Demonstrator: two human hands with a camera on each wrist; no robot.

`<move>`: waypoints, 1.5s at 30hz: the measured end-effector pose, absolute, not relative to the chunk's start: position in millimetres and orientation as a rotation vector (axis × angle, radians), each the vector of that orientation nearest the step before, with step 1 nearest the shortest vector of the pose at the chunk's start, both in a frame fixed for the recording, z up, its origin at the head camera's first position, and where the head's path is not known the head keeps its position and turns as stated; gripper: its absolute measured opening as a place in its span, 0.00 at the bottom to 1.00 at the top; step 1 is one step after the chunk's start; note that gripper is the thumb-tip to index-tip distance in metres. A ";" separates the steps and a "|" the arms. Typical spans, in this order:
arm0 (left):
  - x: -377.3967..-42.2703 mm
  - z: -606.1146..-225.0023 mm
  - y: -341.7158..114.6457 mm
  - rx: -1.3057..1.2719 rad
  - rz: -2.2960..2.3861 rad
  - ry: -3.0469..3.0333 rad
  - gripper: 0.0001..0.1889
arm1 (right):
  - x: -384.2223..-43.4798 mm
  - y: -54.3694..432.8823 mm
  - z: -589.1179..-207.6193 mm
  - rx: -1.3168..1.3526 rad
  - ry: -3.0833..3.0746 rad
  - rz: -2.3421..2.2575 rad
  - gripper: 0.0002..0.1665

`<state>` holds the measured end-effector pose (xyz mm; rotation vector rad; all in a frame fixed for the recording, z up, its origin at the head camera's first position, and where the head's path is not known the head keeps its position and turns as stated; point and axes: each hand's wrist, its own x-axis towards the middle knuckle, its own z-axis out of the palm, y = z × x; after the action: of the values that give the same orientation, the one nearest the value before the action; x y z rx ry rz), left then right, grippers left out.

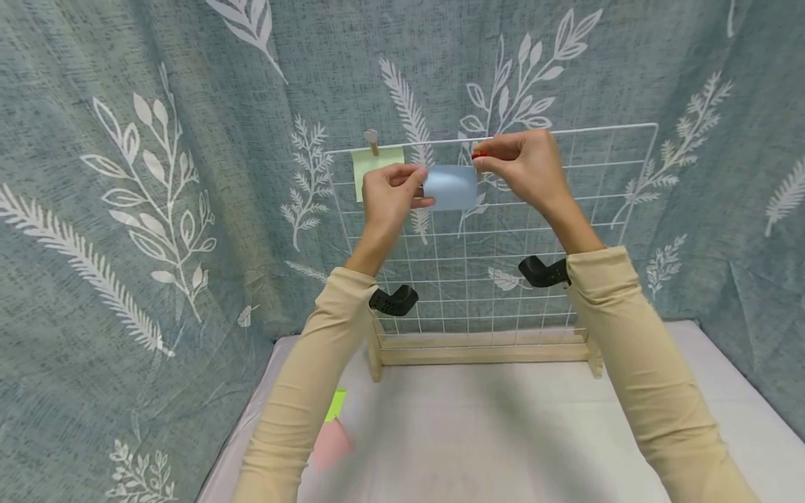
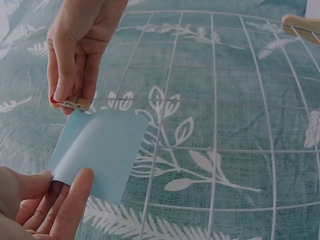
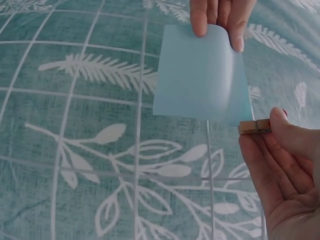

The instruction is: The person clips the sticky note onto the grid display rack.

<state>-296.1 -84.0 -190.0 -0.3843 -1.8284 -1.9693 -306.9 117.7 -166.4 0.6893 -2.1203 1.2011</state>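
Observation:
A light blue sheet of paper is held up before the upper part of a white wire grid. My left hand pinches the sheet by its left edge, thumb on one face and fingers around the other, so the paper bows slightly. My right hand pinches a small wooden clothespin with a red piece at its held end. The clothespin's tip meets a corner of the blue sheet in the right wrist view. In the left wrist view that clothespin sits right at the sheet's top corner.
A pale green note hangs from the grid's top bar under a clothespin with a heart. The grid stands in a wooden base on a white-covered table. Pink and lime papers lie beside my left sleeve.

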 end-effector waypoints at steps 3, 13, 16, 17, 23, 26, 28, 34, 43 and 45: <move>-299.1 -186.8 -84.3 -0.376 -1.962 -1.824 0.10 | -310.8 116.1 -161.2 0.703 -2.102 1.193 0.10; -308.3 -181.9 -84.2 -0.281 -1.968 -1.850 0.10 | -318.3 106.2 -141.9 0.705 -2.116 1.184 0.11; -309.8 -181.2 -83.2 -0.283 -1.961 -1.863 0.11 | -321.3 101.3 -136.0 0.705 -2.102 1.184 0.10; -310.2 -181.2 -83.0 -0.290 -1.954 -1.867 0.11 | -322.3 99.6 -134.0 0.708 -2.095 1.186 0.10; -312.7 -182.2 -81.9 -0.297 -1.964 -1.843 0.11 | -328.3 90.7 -126.1 0.742 -2.103 1.241 0.09; -313.9 -182.9 -81.7 -0.306 -1.972 -1.835 0.11 | -331.2 89.0 -125.0 0.752 -2.139 1.217 0.10; -314.7 -183.0 -81.7 -0.310 -1.974 -1.830 0.11 | -332.8 88.7 -124.7 0.752 -2.166 1.199 0.11; -316.1 -181.2 -82.1 -0.321 -1.977 -1.803 0.11 | -335.5 89.0 -123.0 0.753 -2.199 1.206 0.12; -318.5 -176.9 -82.6 -0.360 -1.960 -1.812 0.13 | -338.2 83.3 -120.7 0.753 -2.225 1.223 0.12; -319.6 -176.1 -82.4 -0.364 -1.972 -1.798 0.12 | -339.4 82.3 -121.0 0.743 -2.233 1.220 0.12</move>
<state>-319.6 -82.4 -176.1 -0.3644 -1.7976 -1.9716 -339.4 82.3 -121.0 0.7429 -2.2330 1.2203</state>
